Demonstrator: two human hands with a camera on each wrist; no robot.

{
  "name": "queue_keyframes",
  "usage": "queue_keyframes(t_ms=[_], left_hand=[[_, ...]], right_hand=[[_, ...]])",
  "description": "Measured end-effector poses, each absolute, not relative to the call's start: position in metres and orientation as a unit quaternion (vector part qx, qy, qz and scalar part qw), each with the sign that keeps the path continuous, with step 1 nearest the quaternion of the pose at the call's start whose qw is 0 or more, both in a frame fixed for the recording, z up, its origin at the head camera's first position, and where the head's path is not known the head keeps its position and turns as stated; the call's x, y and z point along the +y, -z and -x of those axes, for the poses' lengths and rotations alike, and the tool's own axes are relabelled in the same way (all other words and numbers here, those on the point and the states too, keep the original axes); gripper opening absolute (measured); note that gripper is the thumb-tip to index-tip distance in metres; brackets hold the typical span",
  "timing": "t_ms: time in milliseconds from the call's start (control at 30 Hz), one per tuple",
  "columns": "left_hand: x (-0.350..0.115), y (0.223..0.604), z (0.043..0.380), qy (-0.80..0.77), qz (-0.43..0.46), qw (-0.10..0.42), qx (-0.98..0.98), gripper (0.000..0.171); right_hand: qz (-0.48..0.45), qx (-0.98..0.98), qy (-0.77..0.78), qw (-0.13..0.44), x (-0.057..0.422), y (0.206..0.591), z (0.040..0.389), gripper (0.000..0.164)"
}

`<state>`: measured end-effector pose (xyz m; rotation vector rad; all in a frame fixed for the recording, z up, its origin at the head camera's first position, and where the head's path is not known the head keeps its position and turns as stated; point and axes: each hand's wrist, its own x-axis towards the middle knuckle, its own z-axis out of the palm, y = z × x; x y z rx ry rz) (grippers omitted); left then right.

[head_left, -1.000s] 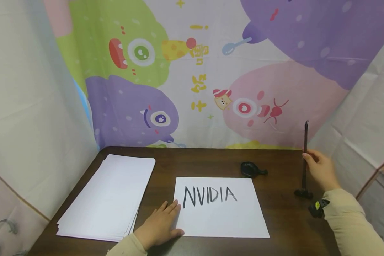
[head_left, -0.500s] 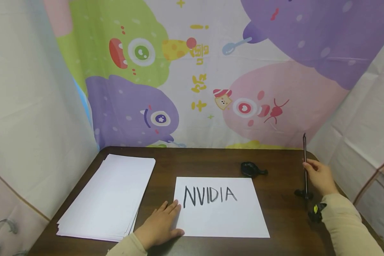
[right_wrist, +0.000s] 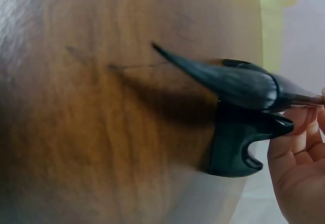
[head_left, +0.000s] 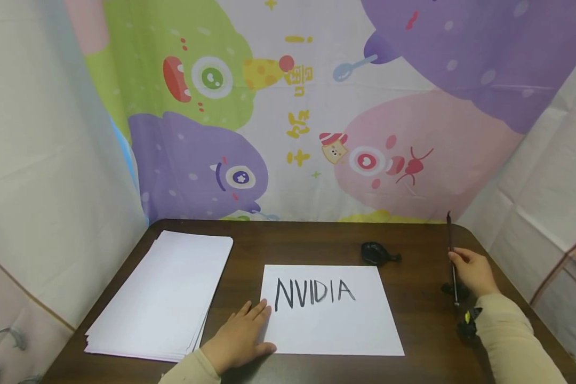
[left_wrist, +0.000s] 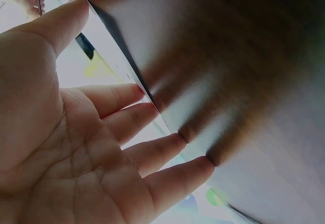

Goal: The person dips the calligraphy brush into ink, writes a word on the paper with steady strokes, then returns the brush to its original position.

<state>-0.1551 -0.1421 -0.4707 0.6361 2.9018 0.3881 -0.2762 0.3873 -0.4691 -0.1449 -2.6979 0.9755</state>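
Note:
My right hand [head_left: 477,272] pinches the dark handle of a writing brush [head_left: 450,234], held nearly upright at the table's right side. In the right wrist view, the brush's dark, pointed bristle head [right_wrist: 223,84] overlaps a glossy black brush rest [right_wrist: 231,148], with a curved notch, on the wood. My left hand [head_left: 240,336] lies with fingers straight at the left edge of a white sheet [head_left: 336,330], fingertips on the paper's edge. The sheet bears "NVIDIA" in black brush letters. From the left wrist, the palm and spread fingers [left_wrist: 167,183] show against the tabletop.
A stack of white paper [head_left: 163,293] lies on the left of the dark wooden table [head_left: 297,242]. Behind the sheet's far right corner sits a black, gourd-shaped object [head_left: 376,253]. A cartoon-printed curtain [head_left: 307,197] hangs along the back edge, with pale cloth at both sides.
My right hand has come down and nearer with the brush, and the brush's lower end now reaches past the black rest. The left hand and the sheet have stayed still.

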Motion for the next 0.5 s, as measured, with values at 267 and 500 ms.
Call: queue_keyframes(t_ms=[267, 500], left_hand=[[-0.141, 0.468, 0.154, -0.135, -0.204, 0.083, 0.966, 0.081], [-0.141, 0.47, 0.154, -0.133, -0.207, 0.077, 0.966, 0.081]], right_hand=[[0.051, -0.93, -0.346, 0.109, 0.391, 0.479, 0.277, 0.051], [0.058, -0.933, -0.345, 0.089, 0.393, 0.482, 0.278, 0.053]])
